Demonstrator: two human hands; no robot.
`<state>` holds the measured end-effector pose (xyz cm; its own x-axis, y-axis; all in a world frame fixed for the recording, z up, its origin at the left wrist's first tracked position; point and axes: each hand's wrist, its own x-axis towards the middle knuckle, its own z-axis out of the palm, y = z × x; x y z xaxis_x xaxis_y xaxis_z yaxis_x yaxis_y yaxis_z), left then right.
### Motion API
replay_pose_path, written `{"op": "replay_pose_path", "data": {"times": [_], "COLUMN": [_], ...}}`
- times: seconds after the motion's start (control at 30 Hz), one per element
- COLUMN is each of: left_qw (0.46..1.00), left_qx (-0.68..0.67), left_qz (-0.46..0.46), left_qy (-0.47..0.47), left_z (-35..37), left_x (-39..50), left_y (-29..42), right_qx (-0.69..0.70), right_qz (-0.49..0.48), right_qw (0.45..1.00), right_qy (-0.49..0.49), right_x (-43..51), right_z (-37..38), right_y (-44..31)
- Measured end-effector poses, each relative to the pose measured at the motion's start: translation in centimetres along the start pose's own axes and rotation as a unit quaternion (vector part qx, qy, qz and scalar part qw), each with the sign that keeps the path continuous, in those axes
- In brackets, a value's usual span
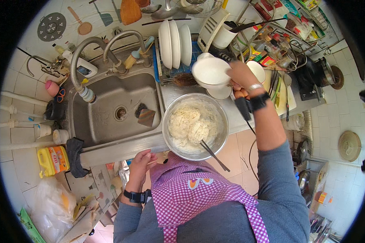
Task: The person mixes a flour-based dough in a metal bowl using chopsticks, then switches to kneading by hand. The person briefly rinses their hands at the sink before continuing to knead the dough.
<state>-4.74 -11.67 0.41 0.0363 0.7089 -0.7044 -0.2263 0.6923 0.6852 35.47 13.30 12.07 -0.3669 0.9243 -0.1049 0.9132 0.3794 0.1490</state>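
Observation:
My right hand [242, 74], blurred by motion, grips the right side of a white bowl [210, 72] above the counter, beyond the mixing bowl. Beneath it stands another white bowl [219, 93], partly covered. A large stainless steel mixing bowl [225, 130] sits at the counter's front edge in front of my apron. Inside lies shaggy, pale dough [185, 120] with dry flour around it. A pair of dark chopsticks [215, 156] leans over the near rim, tips in the dough. Loosely curled and holding nothing, my left hand [142, 162] hangs by the counter's front edge, left of the mixing bowl.
A steel sink [109, 127] with two taps lies left, a sponge [146, 117] in it. White plates [175, 44] stand in a rack behind. Eggs [241, 93] sit near my right wrist. Farther right, a cutting board [287, 101] carries green onion and a knife.

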Motion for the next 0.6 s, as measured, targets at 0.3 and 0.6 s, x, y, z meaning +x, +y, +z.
{"op": "replay_pose_path", "data": {"times": [0.3, 0.6], "left_qw": [0.999, 0.999], "left_qx": [0.018, 0.013], "left_qz": [0.005, 0.008], "left_qy": [-0.039, -0.032], "left_z": [1.6, 3.0], "left_x": [1.3, 0.8], "left_y": [1.1, 1.5], "right_qx": [0.578, 0.386], "right_qz": [0.342, 0.254], "right_qw": [0.717, 0.844], "right_qy": [-0.184, -0.272], "right_x": [-6.0, -0.2], "right_z": [10.4, 15.4], "right_y": [6.7, 8.0]}}
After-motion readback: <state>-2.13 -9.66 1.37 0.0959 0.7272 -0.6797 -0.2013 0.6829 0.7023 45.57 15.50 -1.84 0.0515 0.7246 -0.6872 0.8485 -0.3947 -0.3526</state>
